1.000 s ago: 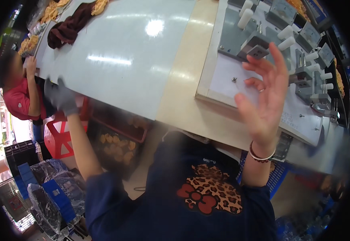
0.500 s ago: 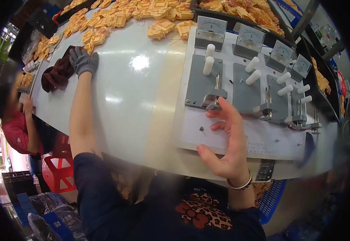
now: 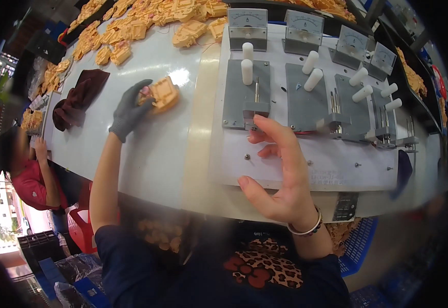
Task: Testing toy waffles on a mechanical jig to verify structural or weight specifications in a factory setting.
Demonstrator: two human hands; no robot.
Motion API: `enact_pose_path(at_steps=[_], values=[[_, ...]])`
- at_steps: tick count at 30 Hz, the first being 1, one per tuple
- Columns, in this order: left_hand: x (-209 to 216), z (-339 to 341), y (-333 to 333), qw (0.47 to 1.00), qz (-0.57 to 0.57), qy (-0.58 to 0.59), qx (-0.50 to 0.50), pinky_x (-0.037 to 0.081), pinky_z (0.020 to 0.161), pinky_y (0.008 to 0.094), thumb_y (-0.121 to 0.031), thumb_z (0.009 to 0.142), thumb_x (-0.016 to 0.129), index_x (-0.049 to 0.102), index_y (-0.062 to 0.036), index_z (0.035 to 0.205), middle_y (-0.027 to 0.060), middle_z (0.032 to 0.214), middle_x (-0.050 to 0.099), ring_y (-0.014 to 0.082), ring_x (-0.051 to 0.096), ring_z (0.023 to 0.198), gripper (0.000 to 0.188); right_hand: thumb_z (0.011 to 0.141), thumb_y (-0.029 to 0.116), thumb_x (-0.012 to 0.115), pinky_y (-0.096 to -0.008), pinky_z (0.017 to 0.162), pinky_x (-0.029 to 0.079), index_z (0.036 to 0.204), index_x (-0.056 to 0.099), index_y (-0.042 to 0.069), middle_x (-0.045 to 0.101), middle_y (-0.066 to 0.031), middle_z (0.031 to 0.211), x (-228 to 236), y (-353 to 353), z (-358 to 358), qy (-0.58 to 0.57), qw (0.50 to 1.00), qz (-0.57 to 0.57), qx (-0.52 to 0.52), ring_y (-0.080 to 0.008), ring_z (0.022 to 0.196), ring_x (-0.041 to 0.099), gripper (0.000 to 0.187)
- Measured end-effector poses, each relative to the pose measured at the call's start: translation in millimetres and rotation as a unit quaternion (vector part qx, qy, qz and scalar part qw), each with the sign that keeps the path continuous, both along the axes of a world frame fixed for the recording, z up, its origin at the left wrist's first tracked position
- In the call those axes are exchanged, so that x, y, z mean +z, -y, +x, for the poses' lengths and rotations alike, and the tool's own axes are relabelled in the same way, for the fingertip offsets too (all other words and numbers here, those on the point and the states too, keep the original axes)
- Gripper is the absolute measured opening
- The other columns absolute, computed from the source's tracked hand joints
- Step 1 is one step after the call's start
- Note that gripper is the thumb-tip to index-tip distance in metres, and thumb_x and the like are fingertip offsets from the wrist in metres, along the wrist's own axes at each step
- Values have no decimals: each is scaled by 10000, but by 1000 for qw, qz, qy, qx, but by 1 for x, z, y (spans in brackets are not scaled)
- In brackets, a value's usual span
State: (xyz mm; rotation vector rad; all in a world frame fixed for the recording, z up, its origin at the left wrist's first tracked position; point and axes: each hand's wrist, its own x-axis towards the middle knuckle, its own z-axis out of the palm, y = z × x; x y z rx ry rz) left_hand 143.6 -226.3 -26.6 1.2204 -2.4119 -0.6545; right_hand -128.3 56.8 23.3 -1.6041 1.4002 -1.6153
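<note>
Orange moulded piece [image 3: 164,96] sitting in the gloved left hand [image 3: 131,109], over to the left of the grey plate [image 3: 232,95]

The left hand is clearly the nearer one: its thumb and fingers are pinching the orange moulded piece by its left side, above or on the pale tabletop [image 3: 147,154]; whether the two are touching, the view is not showing. From the bare right hand [image 3: 283,177] the piece is lying farther out and to the left, well apart, with a tan strip [image 3: 198,138] running between piece and plate. Its long axis seems to be slanting from far right to near left, though the glove is hiding part of the outline

The right fingers are curling loosely, spread away from the thumb and pinching nothing; the index tip is hovering close by the grey block [image 3: 256,107] at the plate's near end, and contact is not showing clearly

The piece is looking boxy and stepped, a raised rim framing a shallow recess, and a pinkish-red patch is peeking out beside the gloved fingertips. Similar orange parts [image 3: 131,31] are lying spread along the far side
</note>
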Motion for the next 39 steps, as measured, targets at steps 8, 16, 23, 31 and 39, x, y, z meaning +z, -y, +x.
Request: enact_pose_path(at_steps=[8, 16, 23, 31, 39], values=[[4, -40, -52, 951, 268, -126, 91, 507, 807, 298, -206, 823, 717, 539, -32, 1146, 98, 1078, 649, 194, 622, 984, 408, 697, 56, 680, -353, 833, 471, 1287, 504, 58, 545, -133, 1134, -2, 0, -3, 16, 1000, -16, -4, -277, 1011, 544, 616], [59, -66, -69, 540, 677, -500, -9, 523, 583, 265, -324, 985, 527, 496, 45, 1236, 218, 1063, 605, 232, 626, 855, 448, 643, 28, 595, -299, 686, 426, 1158, 565, 33, 589, -86, 1034, -6, -1, -4, 24, 997, -61, 34, -194, 809, 562, 515], [72, -95, -65, 592, 616, -514, 83, 522, 555, 269, -343, 1003, 486, 516, -19, 1256, 249, 1091, 590, 238, 607, 854, 412, 661, 52, 627, -303, 725, 440, 1218, 524, 47, 558, -82, 1078, -6, 0, -3, 1, 998, -35, 47, -191, 883, 553, 566], [80, -147, -55, 922, -16, -363, -136, 495, 567, 181, -299, 996, 514, 535, -75, 1283, 103, 1059, 618, 125, 613, 844, 364, 685, 127, 661, -335, 873, 478, 1319, 464, 46, 580, -128, 1182, -6, 0, -4, 50, 996, -26, 70, -243, 1037, 587, 669], [131, -183, -109, 952, -75, -142, -262, 485, 687, 250, -215, 899, 626, 623, -34, 957, 21, 844, 613, 75, 567, 744, 190, 653, 58, 590, -416, 842, 498, 1198, 502, 3, 611, -184, 1045, -4, -3, -2, 30, 996, -71, 50, -350, 953, 611, 555]])
